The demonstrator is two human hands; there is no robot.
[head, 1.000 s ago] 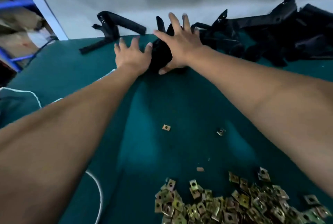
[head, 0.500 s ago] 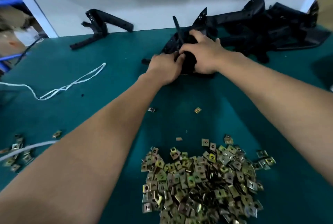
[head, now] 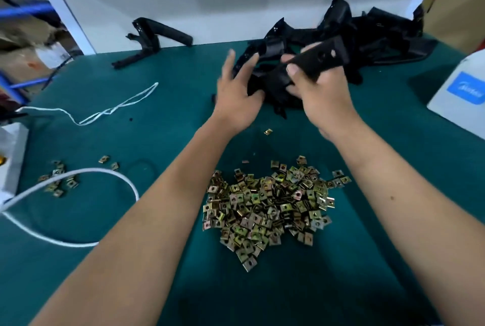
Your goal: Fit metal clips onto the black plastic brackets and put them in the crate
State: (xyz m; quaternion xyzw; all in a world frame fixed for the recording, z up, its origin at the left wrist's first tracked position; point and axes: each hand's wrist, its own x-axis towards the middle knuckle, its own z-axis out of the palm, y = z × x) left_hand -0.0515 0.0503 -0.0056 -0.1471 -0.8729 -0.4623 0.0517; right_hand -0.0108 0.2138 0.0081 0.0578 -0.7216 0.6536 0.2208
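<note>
Right hand fingers curled round black bracket, thumb on top, bracket lifted above table toward far edge. Left hand fingers spread, straight, holding nothing, just beside bracket's lower end. Bracket heap at far right corner. One bracket alone at far edge, left. Clip pile mid-table, between forearms; few clips near left edge. White cord left of hands.

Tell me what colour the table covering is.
Dark teal green table covering, clearest in the head view.
</note>
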